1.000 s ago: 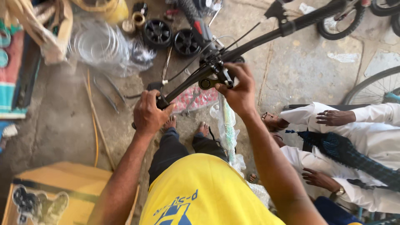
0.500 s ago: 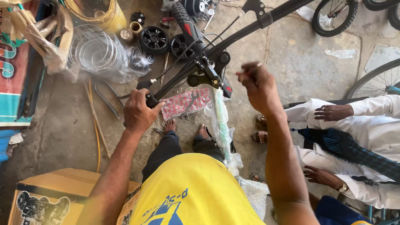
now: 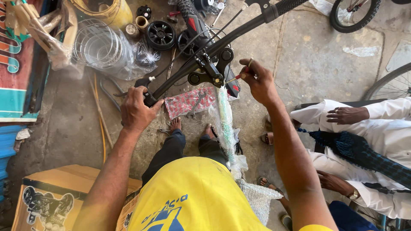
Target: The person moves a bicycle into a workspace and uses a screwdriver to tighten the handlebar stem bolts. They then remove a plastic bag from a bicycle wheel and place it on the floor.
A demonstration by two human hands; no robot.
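Note:
A black bicycle handlebar (image 3: pixel 239 32) runs from lower left to upper right across the view. My left hand (image 3: pixel 136 112) grips its left end. My right hand (image 3: pixel 257 81) holds a thin tool with a red handle (image 3: pixel 236 78), its tip at the black stem clamp (image 3: pixel 209 70) in the middle of the bar. Below the clamp the bike frame (image 3: pixel 226 124) drops down, wrapped in clear plastic. My bare feet (image 3: pixel 175 125) stand on the concrete under it, next to a red patterned packet (image 3: pixel 188 102).
Small black wheels (image 3: pixel 160 35), a wire basket in plastic (image 3: pixel 96 45) and a yellow bucket (image 3: pixel 113 13) lie at the top left. A cardboard box (image 3: pixel 55 192) sits at the lower left. A seated person in white (image 3: pixel 364 128) is close on my right, near bicycle wheels (image 3: pixel 355 15).
My right hand came off the stem, drew back to the right, and now holds the thin tool with its tip at the clamp. The left hand has kept its grip on the bar end.

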